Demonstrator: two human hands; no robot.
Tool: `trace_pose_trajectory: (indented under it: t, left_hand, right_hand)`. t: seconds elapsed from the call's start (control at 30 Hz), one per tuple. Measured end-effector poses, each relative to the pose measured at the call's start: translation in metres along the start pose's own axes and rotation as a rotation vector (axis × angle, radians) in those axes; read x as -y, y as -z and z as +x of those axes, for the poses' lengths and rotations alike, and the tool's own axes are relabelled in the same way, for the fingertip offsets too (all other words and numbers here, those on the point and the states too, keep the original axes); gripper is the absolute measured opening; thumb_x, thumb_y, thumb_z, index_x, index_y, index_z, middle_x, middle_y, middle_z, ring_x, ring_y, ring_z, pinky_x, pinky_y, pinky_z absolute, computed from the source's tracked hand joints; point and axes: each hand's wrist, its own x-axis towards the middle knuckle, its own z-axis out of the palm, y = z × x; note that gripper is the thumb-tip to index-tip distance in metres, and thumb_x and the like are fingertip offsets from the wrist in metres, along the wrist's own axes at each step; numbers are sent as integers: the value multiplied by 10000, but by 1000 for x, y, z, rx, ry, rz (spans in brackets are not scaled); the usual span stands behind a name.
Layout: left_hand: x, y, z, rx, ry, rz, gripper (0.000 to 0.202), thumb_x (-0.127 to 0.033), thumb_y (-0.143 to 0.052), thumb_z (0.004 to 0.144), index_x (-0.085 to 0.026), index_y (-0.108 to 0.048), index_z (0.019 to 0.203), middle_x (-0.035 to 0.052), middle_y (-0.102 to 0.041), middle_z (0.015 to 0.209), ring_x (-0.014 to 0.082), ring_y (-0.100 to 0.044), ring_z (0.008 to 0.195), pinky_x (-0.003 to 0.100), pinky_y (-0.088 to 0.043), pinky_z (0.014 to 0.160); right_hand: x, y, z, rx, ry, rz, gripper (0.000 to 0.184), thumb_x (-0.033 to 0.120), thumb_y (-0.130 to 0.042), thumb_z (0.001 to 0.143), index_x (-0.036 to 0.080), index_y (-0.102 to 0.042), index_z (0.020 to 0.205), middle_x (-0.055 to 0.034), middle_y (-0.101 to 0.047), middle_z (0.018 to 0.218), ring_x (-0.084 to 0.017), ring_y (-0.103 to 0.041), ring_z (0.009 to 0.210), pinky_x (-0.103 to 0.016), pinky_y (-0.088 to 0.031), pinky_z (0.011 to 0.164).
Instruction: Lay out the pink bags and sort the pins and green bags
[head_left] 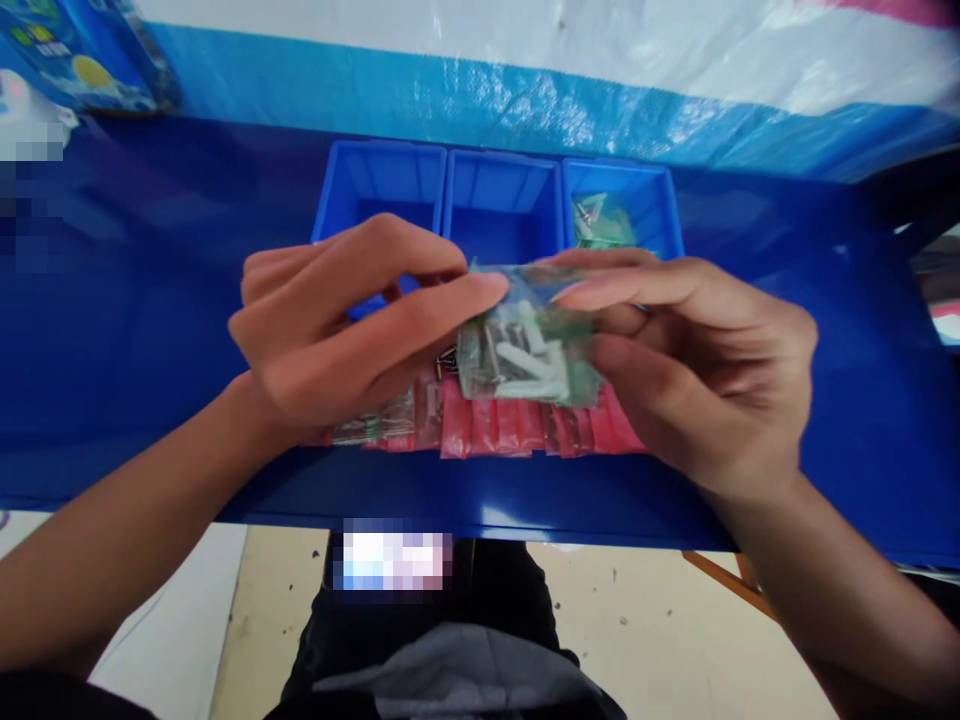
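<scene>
Both hands are on it now, gripping a clear plastic bag [517, 345] of white plastic pieces and metal screws; the left hand [337, 325] pinches the top corner between thumb and fingers; the right hand [697, 370] pinches the opposite edge; the bag sits just over a row of red packets [510, 425] on a blue bench [480, 495]; beyond stand three blue plastic bins [382, 175], the far-right one holding another small bag [604, 222].

A blue workbench [480, 495] with three blue plastic bins [501, 195] and a row of red packets [517, 425], probably plastic
</scene>
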Motion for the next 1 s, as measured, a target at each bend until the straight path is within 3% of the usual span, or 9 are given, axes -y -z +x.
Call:
trace_pose_trajectory:
  t: [0.07,0.13,0.27,0.4,0.5,0.6,0.77,0.93,1.0]
  left_hand:
    - [2,3,1,18,-2,-26,173,-137,-691,1045,-139,-761,1203,44,-782,980,129,-752,772,250,-578,688]
    - [1,4,2,88,-10,-42,133,-173,-690,1055,-149,-750,1171,45,-783,958,147,-768,792,262,-579,692]
    - [-1,2,5,89,-44,-50,88,-281,-718,1059,-197,-747,1055,3,-786,867,139,-757,746,256,-576,638]
    - [7,0,4,62,54,-14,110,-102,-726,992,-145,-772,1082,17,-811,898,125,-769,788,229,-588,699]
    - [11,0,1,24,101,26,106,-95,-722,983,-175,-761,1039,-17,-817,880,110,-759,745,220,-568,662]
    - [9,1,-1,74,147,37,108,-109,-716,978,-203,-756,1011,-22,-814,854,126,-761,718,256,-566,630]
    - [6,2,0,86,168,47,142,-113,-708,974,-251,-738,983,-40,-815,855,140,-762,697,284,-568,605]
    - [17,-2,2,10,63,84,86,-100,-761,955,-185,-752,947,-37,-789,802,98,-722,670,242,-505,585]
    - [16,5,2,14,68,90,85,-83,-758,964,-167,-765,968,-28,-779,813,91,-708,705,236,-508,628]
  right_hand:
    - [-3,0,1,55,98,-19,417,137,-725,977,356,-800,1325,-33,-724,1438,-301,-639,1465,-459,-679,1080]
    - [-4,-1,1,62,229,-89,383,132,-799,937,273,-812,1293,-64,-734,1400,-290,-696,1359,-473,-654,1109]
    - [-6,0,7,-146,315,-168,273,83,-870,893,254,-828,1101,21,-826,958,-173,-782,889,-331,-662,832]
    - [-22,26,21,-358,192,-314,306,159,-816,960,302,-806,1231,3,-766,941,-148,-719,753,-311,-583,684]
    - [-44,55,29,-408,137,-479,264,292,-855,945,222,-798,1193,-54,-784,1012,-167,-727,768,-331,-548,679]
    - [-58,73,28,-313,-15,-671,178,371,-784,1003,206,-844,1032,-78,-828,954,-177,-696,796,-339,-507,717]
    - [-62,75,25,-230,-35,-857,171,371,-799,1002,242,-889,1071,-63,-854,1023,-202,-638,914,-370,-477,829]
    - [-55,76,36,-150,-26,-989,414,548,-709,1056,214,-861,1249,-128,-768,1377,-304,-640,1238,-555,-427,1168]
    - [-44,74,22,-174,-22,-1007,442,562,-672,1073,229,-835,1314,-153,-694,1484,-349,-604,1359,-594,-417,1225]
